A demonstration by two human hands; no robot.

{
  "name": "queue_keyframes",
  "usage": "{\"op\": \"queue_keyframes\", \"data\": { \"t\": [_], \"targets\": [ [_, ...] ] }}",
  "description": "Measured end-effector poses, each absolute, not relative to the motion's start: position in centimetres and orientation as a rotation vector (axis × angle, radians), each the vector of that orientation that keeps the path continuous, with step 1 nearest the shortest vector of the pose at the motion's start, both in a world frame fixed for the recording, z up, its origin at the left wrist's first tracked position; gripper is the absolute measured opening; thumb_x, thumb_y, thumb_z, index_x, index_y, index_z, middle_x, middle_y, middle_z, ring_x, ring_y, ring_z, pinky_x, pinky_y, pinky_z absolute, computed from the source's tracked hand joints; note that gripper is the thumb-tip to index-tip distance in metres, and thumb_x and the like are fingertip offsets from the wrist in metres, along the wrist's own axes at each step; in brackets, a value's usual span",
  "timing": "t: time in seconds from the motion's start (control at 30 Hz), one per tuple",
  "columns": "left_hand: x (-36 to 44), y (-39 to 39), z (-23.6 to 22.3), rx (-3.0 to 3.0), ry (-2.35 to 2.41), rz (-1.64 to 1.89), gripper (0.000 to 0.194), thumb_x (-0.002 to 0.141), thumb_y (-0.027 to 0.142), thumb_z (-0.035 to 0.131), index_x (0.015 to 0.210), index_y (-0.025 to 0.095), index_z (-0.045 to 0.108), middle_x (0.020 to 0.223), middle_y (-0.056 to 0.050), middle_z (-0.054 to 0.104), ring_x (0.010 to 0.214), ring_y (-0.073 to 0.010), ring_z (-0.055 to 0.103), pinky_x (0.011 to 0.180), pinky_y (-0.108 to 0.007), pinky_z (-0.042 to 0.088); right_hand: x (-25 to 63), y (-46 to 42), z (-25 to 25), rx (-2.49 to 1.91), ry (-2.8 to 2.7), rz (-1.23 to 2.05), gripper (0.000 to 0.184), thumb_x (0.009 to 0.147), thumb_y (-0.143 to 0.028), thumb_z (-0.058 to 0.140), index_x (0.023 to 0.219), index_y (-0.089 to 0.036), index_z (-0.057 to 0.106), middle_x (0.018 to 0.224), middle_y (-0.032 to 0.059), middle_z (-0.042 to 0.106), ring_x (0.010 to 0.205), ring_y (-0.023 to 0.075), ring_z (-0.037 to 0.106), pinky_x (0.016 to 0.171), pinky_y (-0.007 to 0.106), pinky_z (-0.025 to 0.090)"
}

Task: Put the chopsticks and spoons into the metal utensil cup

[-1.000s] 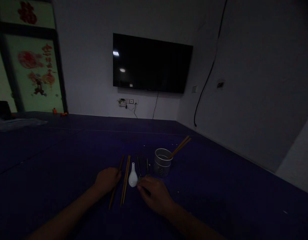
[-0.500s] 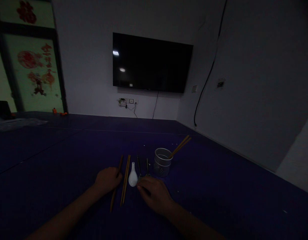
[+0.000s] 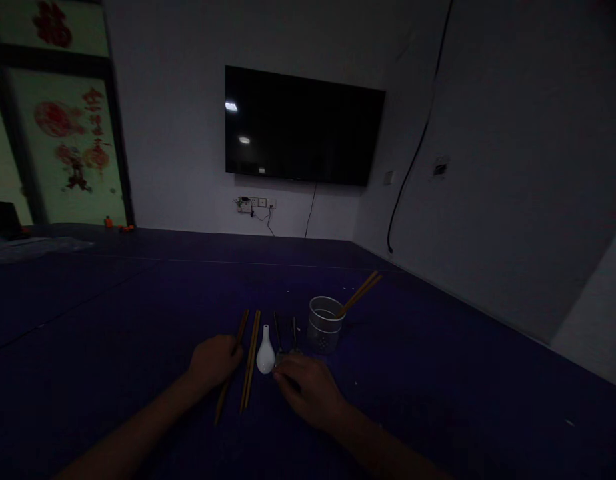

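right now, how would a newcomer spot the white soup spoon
Below the wall-mounted television, on the purple surface, look between the left hand and the right hand. The white soup spoon lies just right of a pair of chopsticks, handle toward the television. It is the only white utensil there.

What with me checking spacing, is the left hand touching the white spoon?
Apart: the head view shows two chopsticks lying between the left hand and white spoon.
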State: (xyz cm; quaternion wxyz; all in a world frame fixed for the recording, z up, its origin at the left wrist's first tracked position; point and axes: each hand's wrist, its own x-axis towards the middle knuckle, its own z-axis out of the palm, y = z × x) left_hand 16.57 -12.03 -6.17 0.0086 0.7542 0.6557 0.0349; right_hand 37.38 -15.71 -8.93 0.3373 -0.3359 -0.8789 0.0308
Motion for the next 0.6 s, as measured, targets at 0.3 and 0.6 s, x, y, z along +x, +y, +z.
{"op": "queue_keyframes", "data": {
  "t": [0.3, 0.6],
  "targets": [
    [16.5, -12.1, -6.3, 2.347, 2.043, 0.139, 0.040, 0.086, 0.034, 0.030, 0.082, 0.016, 0.065, 0.086, -0.011, 0.069, 0.082, -0.0221, 0.065, 0.070, -0.030, 0.046, 37.3, -15.8, -8.8, -0.899, -2.324, 0.077, 0.023, 0.090, -0.019, 0.042, 0.087, -0.019, 0.064, 0.084, 0.0046, 0.067, 0.078, 0.0150, 0.061, 0.070, 0.025, 0.045],
    [15.3, -11.5, -6.2, 2.204, 1.958, 0.296, 0.041, 0.086, 0.038, 0.029, 0.075, 0.019, 0.063, 0.080, -0.005, 0.069, 0.077, -0.0187, 0.065, 0.062, -0.024, 0.042, 37.3, -16.0, -8.8, -0.907, -2.338, 0.083, 0.021, 0.089, -0.019, 0.043, 0.086, -0.020, 0.064, 0.084, 0.0035, 0.067, 0.077, 0.0140, 0.061, 0.068, 0.023, 0.044]
  ]
}}
